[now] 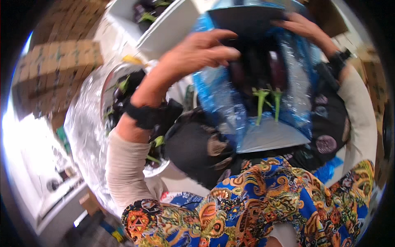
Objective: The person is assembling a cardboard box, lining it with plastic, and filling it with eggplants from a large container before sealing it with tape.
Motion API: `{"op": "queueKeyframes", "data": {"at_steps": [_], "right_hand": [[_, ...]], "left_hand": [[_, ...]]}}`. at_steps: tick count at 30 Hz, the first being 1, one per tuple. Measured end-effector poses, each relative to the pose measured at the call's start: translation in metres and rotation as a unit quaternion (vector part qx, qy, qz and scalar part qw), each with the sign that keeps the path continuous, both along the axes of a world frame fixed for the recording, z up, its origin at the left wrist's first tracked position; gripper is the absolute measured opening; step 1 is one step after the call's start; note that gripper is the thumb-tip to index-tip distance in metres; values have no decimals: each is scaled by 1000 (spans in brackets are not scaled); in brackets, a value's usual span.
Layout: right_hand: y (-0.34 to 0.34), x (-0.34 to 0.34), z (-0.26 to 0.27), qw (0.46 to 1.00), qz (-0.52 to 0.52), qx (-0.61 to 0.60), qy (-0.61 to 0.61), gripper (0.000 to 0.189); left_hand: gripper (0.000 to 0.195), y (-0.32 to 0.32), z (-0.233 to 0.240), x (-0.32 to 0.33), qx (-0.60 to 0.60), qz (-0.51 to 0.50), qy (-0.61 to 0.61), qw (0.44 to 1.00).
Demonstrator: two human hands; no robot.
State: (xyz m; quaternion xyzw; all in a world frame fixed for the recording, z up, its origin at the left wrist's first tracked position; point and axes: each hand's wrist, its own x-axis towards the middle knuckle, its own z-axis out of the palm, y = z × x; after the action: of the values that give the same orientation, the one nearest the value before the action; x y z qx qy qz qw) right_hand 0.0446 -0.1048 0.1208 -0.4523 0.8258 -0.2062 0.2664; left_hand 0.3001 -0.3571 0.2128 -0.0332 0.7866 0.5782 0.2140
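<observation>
Before me is a carton (274, 136) lined with blue plastic film (296, 77). Long, dark purple eggplants (277, 68) lie inside, and their green stems (262, 103) point towards me. My left hand (203, 48) hovers at the carton's left side with fingers spread and nothing in them. At the far right corner, my right hand (297, 26) reaches to the film and the dark far flap (247, 21). Blur hides whether its fingertips pinch the film or only touch it.
To my left, a container wrapped in clear plastic (83, 123) holds more eggplants (123, 89). A white box (172, 24) with several eggplants (148, 15) stands at the far left. Stacked brown cartons (58, 61) line the left side, and others (373, 74) stand at the right.
</observation>
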Motion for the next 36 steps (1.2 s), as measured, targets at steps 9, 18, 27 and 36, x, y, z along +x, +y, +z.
{"op": "queueKeyframes", "data": {"at_steps": [9,18,27,36], "right_hand": [[-14,-60,23,967,-220,-128,17,70],[46,-102,-21,974,-120,-113,-156,41],[106,-157,6,885,-250,-51,-389,36],[118,-41,81,912,-376,143,-76,28]], "left_hand": [[37,-157,-52,301,-12,684,-8,729],[30,-91,-127,422,-431,600,-73,670],[50,-124,-124,338,-566,354,47,743],[70,-136,-216,190,-497,330,4,803]]}}
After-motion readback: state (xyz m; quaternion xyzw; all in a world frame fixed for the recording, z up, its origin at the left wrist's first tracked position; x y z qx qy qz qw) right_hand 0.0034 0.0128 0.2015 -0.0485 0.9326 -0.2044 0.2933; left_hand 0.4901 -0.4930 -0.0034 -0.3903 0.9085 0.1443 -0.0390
